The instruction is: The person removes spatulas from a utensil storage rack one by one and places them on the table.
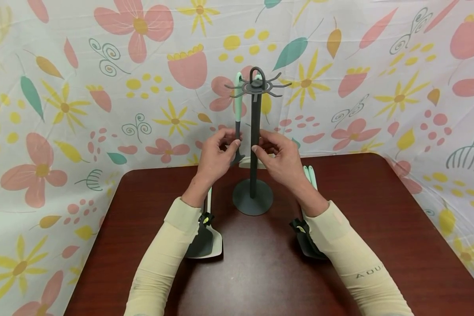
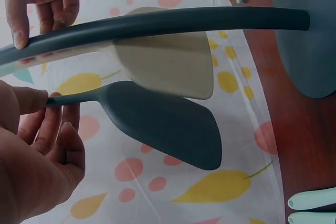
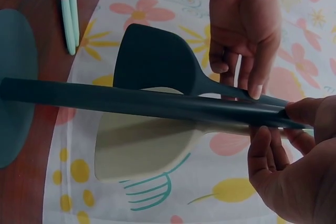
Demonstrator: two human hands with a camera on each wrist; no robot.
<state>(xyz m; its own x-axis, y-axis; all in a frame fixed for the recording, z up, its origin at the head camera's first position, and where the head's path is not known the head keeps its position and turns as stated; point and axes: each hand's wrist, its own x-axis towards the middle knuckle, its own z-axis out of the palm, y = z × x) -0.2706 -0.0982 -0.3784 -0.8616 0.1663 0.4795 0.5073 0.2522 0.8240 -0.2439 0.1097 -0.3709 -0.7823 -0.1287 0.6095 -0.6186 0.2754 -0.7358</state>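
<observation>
My left hand (image 1: 217, 153) pinches the thin shaft of a dark turner (image 2: 163, 124) with a mint handle. Its handle top meets a hook of the grey utensil stand (image 1: 254, 131). My right hand (image 1: 278, 153) is at the stand's pole, thumb in front and fingers curled behind. A cream turner (image 3: 142, 148) hangs just behind the pole, its blade downward. The right fingers lie by its shaft; whether they also touch it, I cannot tell. In the left wrist view, the two blades are side by side, the dark one nearer my left hand (image 2: 42, 156).
The stand's round base (image 1: 253, 204) rests on the brown table (image 1: 241, 281). More turners, a dark one and a cream one (image 1: 218, 245), lie bundled at left. Another tied bundle (image 1: 310, 245) lies at right, partly behind my forearm. Flowered cloth (image 1: 142, 87) stands behind the table.
</observation>
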